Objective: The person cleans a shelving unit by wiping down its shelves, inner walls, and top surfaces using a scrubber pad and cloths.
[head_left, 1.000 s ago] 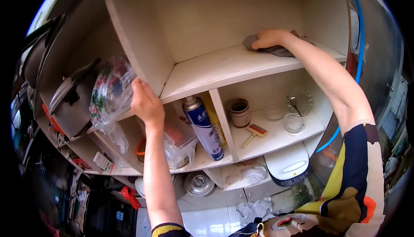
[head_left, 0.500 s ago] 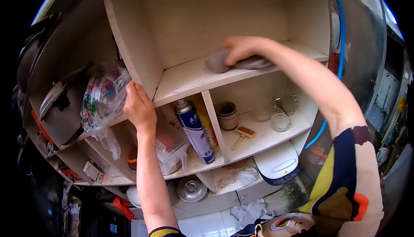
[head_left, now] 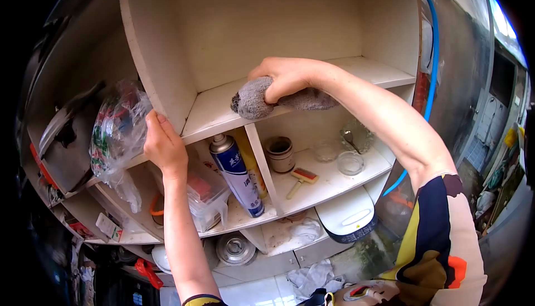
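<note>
My right hand grips a grey, fluffy cleaning cloth and presses it on the front part of the upper shelf board. The cloth's loose end trails under my wrist and over the shelf's front edge. My left hand is closed at the front edge of the upright divider; its fingertips are partly hidden. Just left of that hand, a clear plastic bag with coloured contents bulges from the neighbouring compartment. Whether my fingers touch the bag, I cannot tell.
Below stand a blue and white spray can, a dark-mouthed jar, a small brush and glass dishes. A white lidded appliance sits lower. A blue hose runs down the right side.
My right hand has moved the cloth left along the shelf and nearer its front edge. My left hand stays by the divider. The whole view has shifted slightly.
</note>
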### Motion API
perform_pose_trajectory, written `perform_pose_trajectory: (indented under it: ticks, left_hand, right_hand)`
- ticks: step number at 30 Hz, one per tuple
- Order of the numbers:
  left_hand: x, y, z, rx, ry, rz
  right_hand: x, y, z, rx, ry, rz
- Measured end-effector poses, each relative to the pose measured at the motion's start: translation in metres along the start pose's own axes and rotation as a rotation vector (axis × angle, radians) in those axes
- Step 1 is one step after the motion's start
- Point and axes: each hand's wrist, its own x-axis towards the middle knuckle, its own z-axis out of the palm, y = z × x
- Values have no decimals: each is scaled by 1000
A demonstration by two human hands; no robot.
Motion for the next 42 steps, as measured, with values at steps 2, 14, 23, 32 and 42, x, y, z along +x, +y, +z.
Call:
perform_pose_trajectory:
  ticks: [2, 14, 23, 32, 42]
  left_hand:
    - [1, -1, -1, -14, -8, 7]
    - [-1, -3, 2, -1, 8, 5]
    - [0, 0, -3, -18, -29, -11]
    - [-2, -5, 1, 17, -14, -21]
    - [-2, -4, -2, -47, -22, 12]
  right_hand:
    - [-4, 11, -4, 4, -18, -13]
    - [-19, 23, -8, -37, 26, -6]
    - [-69, 65, -44, -3, 58, 347]
    - [-13, 43, -24, -67, 6, 376]
    - [-31, 87, -27, 2, 65, 224]
